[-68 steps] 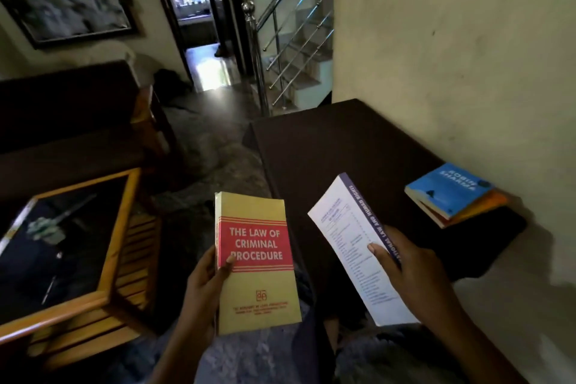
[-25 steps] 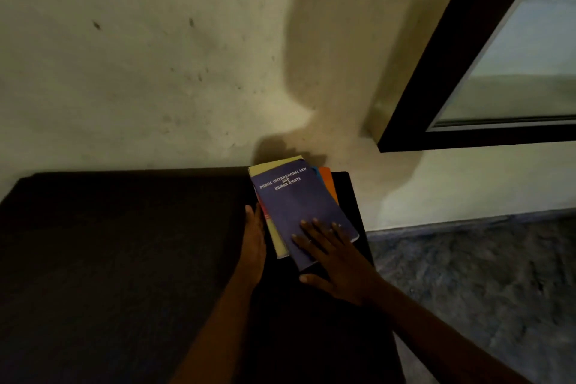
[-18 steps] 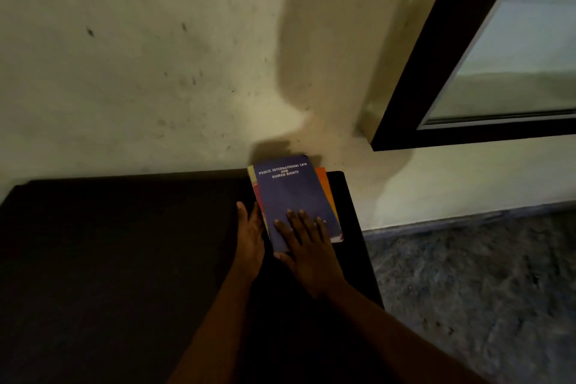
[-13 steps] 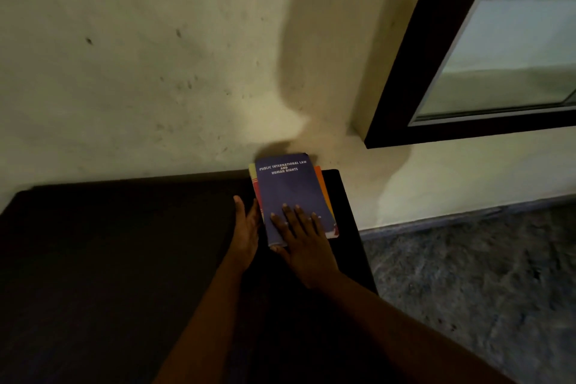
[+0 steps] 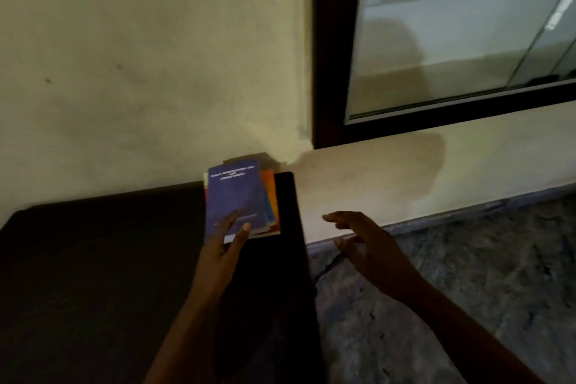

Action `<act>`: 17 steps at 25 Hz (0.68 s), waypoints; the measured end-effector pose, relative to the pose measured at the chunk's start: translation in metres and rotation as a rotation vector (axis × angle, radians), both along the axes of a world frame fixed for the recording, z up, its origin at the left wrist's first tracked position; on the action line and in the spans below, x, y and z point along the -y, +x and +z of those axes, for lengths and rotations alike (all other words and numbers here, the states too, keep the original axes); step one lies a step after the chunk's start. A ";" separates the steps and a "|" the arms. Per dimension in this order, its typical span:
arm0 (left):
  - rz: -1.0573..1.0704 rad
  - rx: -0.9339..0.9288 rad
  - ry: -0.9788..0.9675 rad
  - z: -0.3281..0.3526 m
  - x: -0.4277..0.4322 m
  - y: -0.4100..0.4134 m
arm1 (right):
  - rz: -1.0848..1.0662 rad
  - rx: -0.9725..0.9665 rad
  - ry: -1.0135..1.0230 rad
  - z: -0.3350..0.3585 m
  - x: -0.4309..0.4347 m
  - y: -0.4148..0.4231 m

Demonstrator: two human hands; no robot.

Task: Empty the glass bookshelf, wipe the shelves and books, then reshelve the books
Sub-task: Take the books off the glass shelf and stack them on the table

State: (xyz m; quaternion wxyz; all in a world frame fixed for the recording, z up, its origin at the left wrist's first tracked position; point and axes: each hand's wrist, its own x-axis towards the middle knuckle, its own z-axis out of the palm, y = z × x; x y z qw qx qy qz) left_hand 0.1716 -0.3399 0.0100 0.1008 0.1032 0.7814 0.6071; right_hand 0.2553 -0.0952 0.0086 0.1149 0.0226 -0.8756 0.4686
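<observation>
A small pile of books lies at the far right corner of the dark tabletop [image 5: 109, 259], against the wall [image 5: 156, 72]. The purple book [image 5: 233, 193] is on top, and an orange book [image 5: 269, 190] shows below it on the right side. The left grip [image 5: 223, 246] is open, its straight fingers [image 5: 229, 221] lying on the near end of the purple cover. The right grip [image 5: 366, 243] is also open and holds nothing; it hangs beside the tabletop, above the stone floor [image 5: 467, 274]. The glass bookshelf [image 5: 330, 56] with its dark frame is on the wall at the upper right.
</observation>
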 end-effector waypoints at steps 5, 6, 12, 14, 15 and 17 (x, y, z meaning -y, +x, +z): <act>-0.029 -0.223 -0.059 0.048 -0.167 0.030 | -0.122 -0.117 0.004 0.052 -0.152 0.059; -0.058 -0.297 -0.066 0.058 -0.198 0.030 | -0.147 -0.150 0.016 0.065 -0.178 0.065; -0.173 -0.807 -0.094 0.126 -0.331 -0.013 | -0.175 -0.329 0.109 0.145 -0.295 0.043; -0.182 -0.947 -0.177 0.152 -0.360 -0.039 | -0.144 -0.390 0.096 0.173 -0.323 0.021; -0.163 -1.003 -0.211 0.165 -0.373 -0.055 | -0.131 -0.419 0.097 0.186 -0.335 0.008; -0.099 -1.141 -0.237 0.193 -0.397 -0.089 | -0.109 -0.483 0.128 0.208 -0.357 -0.023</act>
